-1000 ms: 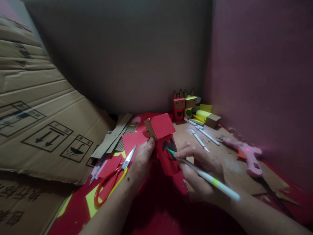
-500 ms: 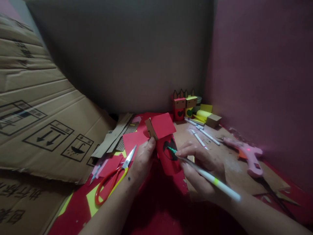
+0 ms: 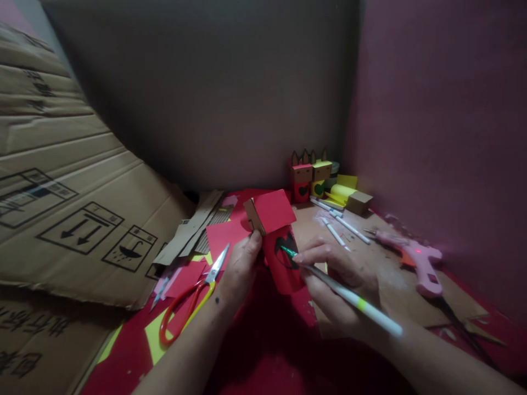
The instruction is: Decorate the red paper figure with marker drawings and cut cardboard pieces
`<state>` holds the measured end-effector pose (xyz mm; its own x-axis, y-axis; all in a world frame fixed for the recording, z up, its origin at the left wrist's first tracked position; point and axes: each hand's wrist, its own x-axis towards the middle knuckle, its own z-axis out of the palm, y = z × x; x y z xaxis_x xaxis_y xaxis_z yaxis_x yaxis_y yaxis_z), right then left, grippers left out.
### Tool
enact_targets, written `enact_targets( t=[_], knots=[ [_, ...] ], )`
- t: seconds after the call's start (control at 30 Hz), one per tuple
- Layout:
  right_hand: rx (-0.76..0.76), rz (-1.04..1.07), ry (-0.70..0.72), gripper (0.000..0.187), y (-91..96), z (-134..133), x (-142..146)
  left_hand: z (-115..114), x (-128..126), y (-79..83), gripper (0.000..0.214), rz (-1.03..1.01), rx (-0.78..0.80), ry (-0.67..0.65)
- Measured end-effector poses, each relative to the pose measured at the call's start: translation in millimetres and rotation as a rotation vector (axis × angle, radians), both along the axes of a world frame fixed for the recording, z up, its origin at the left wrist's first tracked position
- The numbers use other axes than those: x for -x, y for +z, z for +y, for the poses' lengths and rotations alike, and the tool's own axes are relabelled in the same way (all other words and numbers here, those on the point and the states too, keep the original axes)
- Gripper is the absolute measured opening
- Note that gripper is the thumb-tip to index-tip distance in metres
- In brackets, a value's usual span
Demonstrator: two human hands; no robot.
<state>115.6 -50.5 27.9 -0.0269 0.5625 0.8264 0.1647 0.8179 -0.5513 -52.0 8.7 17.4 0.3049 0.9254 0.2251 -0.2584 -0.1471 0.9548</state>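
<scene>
My left hand (image 3: 244, 264) is closed round the left side of a red paper figure (image 3: 280, 277), thumb near its cardboard face. The figure has a box-shaped head with a red top (image 3: 275, 210) and a tube body. On the body is a dark heart (image 3: 288, 247), partly filled, with red showing inside its outline. My right hand (image 3: 335, 277) is closed on a white felt-tip pen (image 3: 358, 302) with a green tip, which meets the heart. Scissors (image 3: 197, 293) with red and yellow handles lie beside my left wrist.
A red figure (image 3: 302, 184) and a yellow one (image 3: 320, 178) stand at the back, near a yellow paper roll (image 3: 343, 193). Several white pens (image 3: 349, 227) and a pink glue gun (image 3: 415, 255) lie right. A large cardboard box (image 3: 82, 181) borders the left; cardboard strips (image 3: 191, 227) lie beside it.
The pen tip has shifted very slightly on the heart, and the pen's back end has moved a little left. Both hands keep their holds.
</scene>
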Motion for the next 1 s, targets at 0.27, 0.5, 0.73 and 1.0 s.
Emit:
enact_targets(
  t=[0.27, 0.5, 0.73, 1.0],
  knots=[
    [-0.03, -0.064, 0.045, 0.025, 2.5, 0.0, -0.6, 0.4, 0.7, 0.0, 0.048, -0.015, 0.005, -0.005],
    [-0.02, 0.013, -0.031, 0.022, 1.8, 1.0, -1.7, 1.3, 1.8, -1.3, 0.046, 0.01, -0.012, 0.013],
    [-0.028, -0.016, 0.005, 0.025, -0.1, 1.1, -1.1, 0.7, 1.4, 0.8, 0.047, 0.022, -0.01, 0.015],
    [-0.046, -0.026, 0.002, 0.025, -1.0, 1.8, 0.2, 3.1, 2.6, -3.6, 0.042, 0.007, -0.031, 0.016]
  ],
)
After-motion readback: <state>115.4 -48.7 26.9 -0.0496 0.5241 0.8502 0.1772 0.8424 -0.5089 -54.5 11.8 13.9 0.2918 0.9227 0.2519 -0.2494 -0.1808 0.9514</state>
